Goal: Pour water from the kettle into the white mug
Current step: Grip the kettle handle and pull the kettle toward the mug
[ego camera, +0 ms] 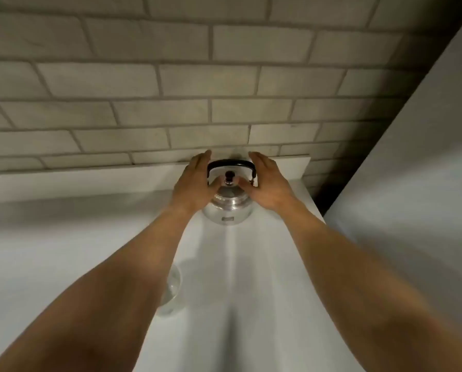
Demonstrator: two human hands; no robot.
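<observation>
A shiny metal kettle point(228, 208) with a black arched handle and a dark lid knob stands at the back of the white counter point(251, 277), close to the wall. My left hand point(195, 181) lies along its left side and my right hand point(267, 183) along its right side. On both hands the fingers are stretched out and the thumbs reach in toward the lid; neither hand is wrapped around the handle. The white mug point(172, 289) stands nearer to me on the counter, mostly hidden behind my left forearm.
A pale brick-tiled wall point(184, 81) rises right behind the kettle, with a low white ledge point(90, 181) at its foot. A tall white panel point(412, 170) bounds the counter on the right, with a dark gap point(321, 194) beside it.
</observation>
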